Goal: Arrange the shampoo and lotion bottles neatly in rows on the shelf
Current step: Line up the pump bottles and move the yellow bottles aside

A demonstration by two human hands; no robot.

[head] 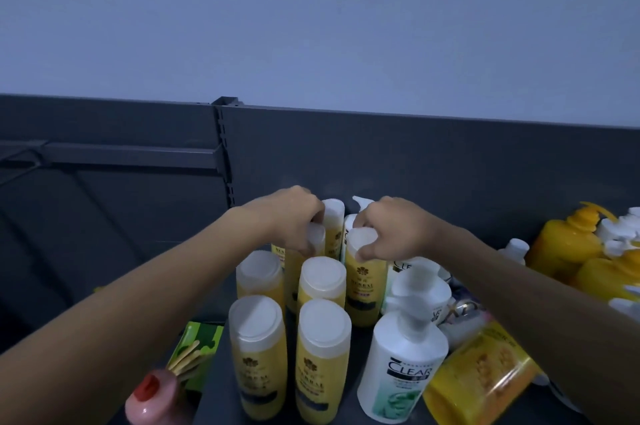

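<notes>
Yellow herbal bottles (pixel 323 359) mid-shelf: roughly two rows formed. Left hand (pixel 294 217) closed on a back-row cap, right hand (pixel 391 234) closed on the cap beside it. Right of them, CLEAR pump bottle (pixel 403 369), tipped yellow refill pouch (pixel 481 379) and orange pump bottles (pixel 568 244) unsorted. Maybe half done.

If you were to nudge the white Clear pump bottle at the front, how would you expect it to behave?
The white Clear pump bottle stands upright and tall with its pump on top, so a push near the top would probably tip it. Its smooth plastic body looks stiff, perhaps slippery. The yellow refill pouch close beside it might stop a fall that way.
</notes>
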